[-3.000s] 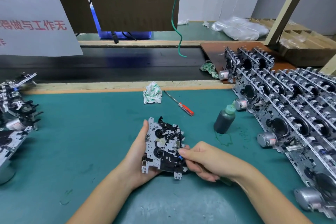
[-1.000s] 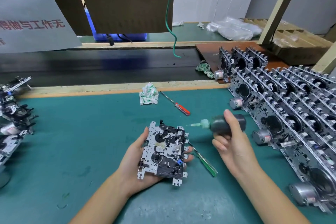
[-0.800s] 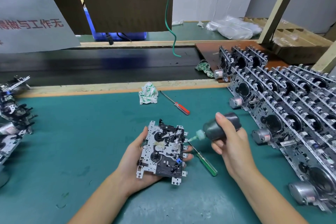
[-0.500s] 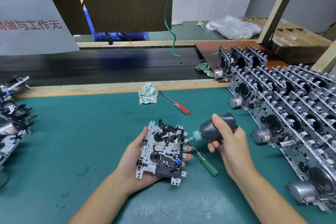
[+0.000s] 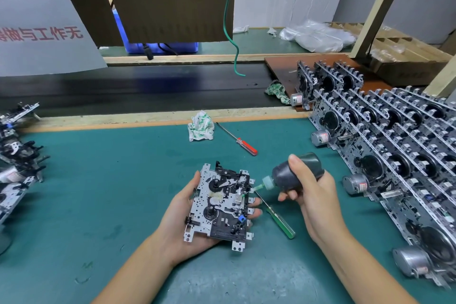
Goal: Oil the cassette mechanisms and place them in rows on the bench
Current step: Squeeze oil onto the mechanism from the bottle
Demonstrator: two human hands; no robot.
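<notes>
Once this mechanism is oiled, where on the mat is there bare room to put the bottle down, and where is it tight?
Bare green mat runs between the pile of mechanisms at left and the held cassette mechanism. A smaller patch lies between the red screwdriver and the rows of mechanisms. It is crowded beside the green screwdriver.

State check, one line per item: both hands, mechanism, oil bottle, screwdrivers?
left hand: cradles cassette mechanism
right hand: grips oil bottle
oil bottle: tipped sideways, nozzle at mechanism's right edge
green screwdriver: lying on mat
red screwdriver: lying on mat
</notes>
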